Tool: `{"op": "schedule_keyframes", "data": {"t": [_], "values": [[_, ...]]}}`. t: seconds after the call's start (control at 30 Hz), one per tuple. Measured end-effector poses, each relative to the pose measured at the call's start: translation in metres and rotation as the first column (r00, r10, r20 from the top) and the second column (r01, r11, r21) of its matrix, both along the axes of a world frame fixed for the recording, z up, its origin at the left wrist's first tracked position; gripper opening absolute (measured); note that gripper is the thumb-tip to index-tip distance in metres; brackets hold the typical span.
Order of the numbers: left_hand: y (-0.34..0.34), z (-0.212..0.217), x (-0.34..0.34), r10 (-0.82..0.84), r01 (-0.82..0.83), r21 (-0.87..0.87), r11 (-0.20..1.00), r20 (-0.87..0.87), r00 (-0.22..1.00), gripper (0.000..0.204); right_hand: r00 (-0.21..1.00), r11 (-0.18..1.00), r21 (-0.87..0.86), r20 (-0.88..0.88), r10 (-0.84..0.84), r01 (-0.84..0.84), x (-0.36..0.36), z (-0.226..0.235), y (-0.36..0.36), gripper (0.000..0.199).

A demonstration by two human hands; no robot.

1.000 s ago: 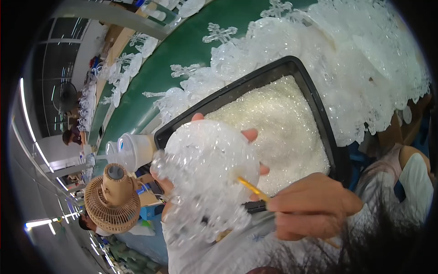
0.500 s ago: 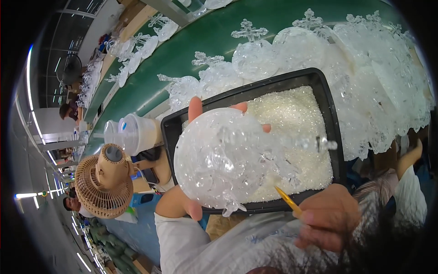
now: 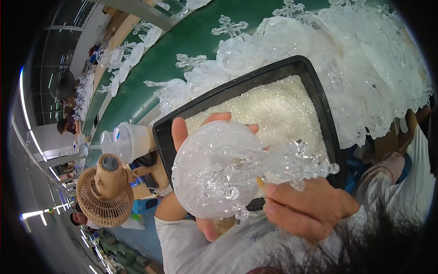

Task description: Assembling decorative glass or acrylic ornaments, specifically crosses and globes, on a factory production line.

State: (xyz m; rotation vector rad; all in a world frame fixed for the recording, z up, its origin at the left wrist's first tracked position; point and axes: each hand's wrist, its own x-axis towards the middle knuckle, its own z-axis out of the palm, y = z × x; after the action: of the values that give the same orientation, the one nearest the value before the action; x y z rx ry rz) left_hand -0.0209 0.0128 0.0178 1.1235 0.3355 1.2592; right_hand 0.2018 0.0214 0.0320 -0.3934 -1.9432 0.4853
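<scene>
My left hand (image 3: 179,132) supports a clear crystal-like figurine (image 3: 205,169) from beneath, its fingers curled round the edge of the frosted round base. The clear upper part with a cross-shaped end (image 3: 315,166) points to the right. My right hand (image 3: 310,208) pinches a thin yellow stick (image 3: 260,182), its tip close to the figurine's lower right side; whether it touches cannot be made out. Under both hands sits a black tray (image 3: 326,102) filled with glittering white granules (image 3: 278,102).
Many similar clear figurines (image 3: 365,77) crowd the green table (image 3: 196,43) behind and right of the tray. Clear plastic tubs (image 3: 132,141) and a tan fan (image 3: 105,192) stand at left. A person (image 3: 80,218) is farther off, and another person's sleeve (image 3: 417,157) shows at right.
My right hand has moved left and up, bringing the yellow stick against or close to the figurine. The figurine has turned slightly, its cross end lower. The whole view has shifted.
</scene>
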Motion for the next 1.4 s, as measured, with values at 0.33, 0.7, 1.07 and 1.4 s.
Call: {"op": "schedule_keyframes", "data": {"t": [0.33,0.7,1.07,1.4], "values": [[-0.005,0.014,-0.003,0.032,-0.048,-0.259,0.965,-0.064,0.997,0.141,0.983,0.999,0.026,-0.179,-0.035,0.04,-0.009,-0.013,-0.007,0.013],[0.005,-0.002,-0.001,-0.039,0.039,-0.037,0.999,0.003,0.999,0.135,0.992,0.999,0.004,-0.116,-0.046,0.047,-0.009,-0.015,-0.004,0.015],[0.002,0.0,0.002,-0.042,0.068,-0.198,0.978,0.13,0.991,0.135,0.99,0.997,0.032,-0.13,-0.059,0.063,-0.01,-0.012,-0.002,0.016],[0.02,0.064,0.012,0.353,-0.041,-0.967,0.253,0.053,0.934,0.103,0.722,0.983,0.106,-0.691,-0.037,0.152,-0.022,-0.008,-0.005,0.013]]}}
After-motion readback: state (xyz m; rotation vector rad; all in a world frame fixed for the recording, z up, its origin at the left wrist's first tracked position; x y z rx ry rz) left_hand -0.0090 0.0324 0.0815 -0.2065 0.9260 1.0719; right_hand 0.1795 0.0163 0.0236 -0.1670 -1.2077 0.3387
